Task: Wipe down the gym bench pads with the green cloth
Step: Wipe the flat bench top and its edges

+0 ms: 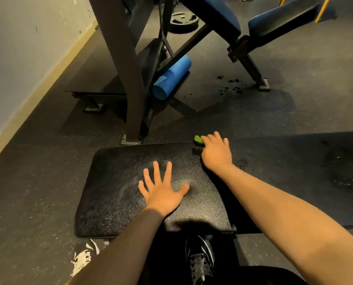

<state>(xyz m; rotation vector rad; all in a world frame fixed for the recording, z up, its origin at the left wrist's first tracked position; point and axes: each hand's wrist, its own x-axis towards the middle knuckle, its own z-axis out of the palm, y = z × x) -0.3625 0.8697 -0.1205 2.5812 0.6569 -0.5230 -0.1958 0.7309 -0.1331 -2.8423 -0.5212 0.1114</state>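
I take the black bench pad (114,182) as my reference, since it fills the middle of the head view. The left hand (163,194) lies flat on the pad's middle, palm down, fingers straight and spread wide, thumb out to the right, holding nothing. The right hand (216,153) sits at the pad's far edge, toward its right corner, with the fingers curled down over the green cloth (198,139). Only a small bright corner of the cloth shows, poking out left of the fingers right on that far edge. The rest is bunched under the hand where I cannot see it. Whether the dark bit just below the green corner is more cloth or shadow, I cannot tell. The pad's surface is pebbled and shines in a patch around the left hand.

To the pad's right a longer pad (294,171) runs out of view, with pale specks toward its right side. Just beyond the pad's far edge a grey machine upright (122,68) stands on the speckled rubber floor (38,192), and further beyond lies a blue foam roller (171,77) beside the frame. Well beyond the pad are a blue incline bench (216,17) and a weight plate (183,19). Left of the pad a pale wall (17,58) meets the floor. Below the pad's near edge I see a laced sneaker (200,260)
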